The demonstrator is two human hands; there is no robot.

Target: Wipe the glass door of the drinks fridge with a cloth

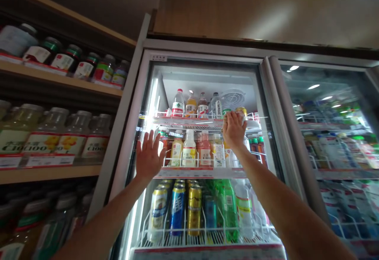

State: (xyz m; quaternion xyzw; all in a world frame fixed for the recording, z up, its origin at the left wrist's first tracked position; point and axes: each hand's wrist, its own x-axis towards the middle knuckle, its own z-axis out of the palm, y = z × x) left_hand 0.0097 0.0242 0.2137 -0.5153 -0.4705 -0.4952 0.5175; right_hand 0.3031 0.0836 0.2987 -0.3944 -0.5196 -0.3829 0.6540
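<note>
I look up into an open drinks fridge. My right hand point(233, 129) reaches to the top wire shelf point(189, 122) and its fingers close round a can point(242, 112) with a yellow and green top at the shelf's right end. My left hand point(149, 155) is open, fingers spread, palm towards the fridge's left frame point(130, 133) beside the middle shelf. Bottles point(194, 105) stand in a row on the top shelf to the left of the can.
The middle shelf holds bottles point(189, 148), the lower shelf cans point(177, 208) and green bottles point(227, 208). Wooden shelves point(56, 78) with jars and large bottles stand at the left. A closed glass fridge door point(328, 141) is at the right.
</note>
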